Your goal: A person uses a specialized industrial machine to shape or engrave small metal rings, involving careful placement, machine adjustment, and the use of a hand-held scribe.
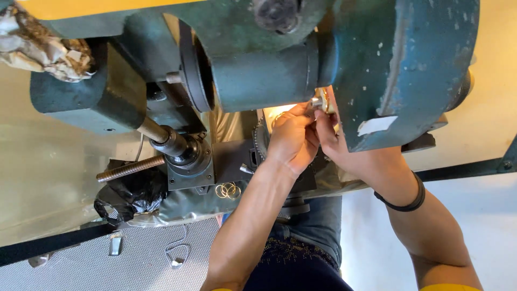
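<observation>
A big teal-green metal machine (409,64) fills the top of the view. Under its housing a small brass-coloured ring piece (322,100) sits on a metal stub in bright light. My left hand (291,141) reaches up from below, fingertips pinched at that piece. My right hand (333,141), with a black band (405,203) on the wrist, comes in from the right, and its fingers touch the same piece; much of this hand is hidden behind the housing. A toothed wheel (259,139) shows just left of my left hand.
Several thin brass rings (228,189) lie on the machine base. A threaded rod (131,168) and a black plastic bag (129,198) sit at the left. Crumpled paper (43,48) is at the top left. A perforated metal sheet (107,264) lies below.
</observation>
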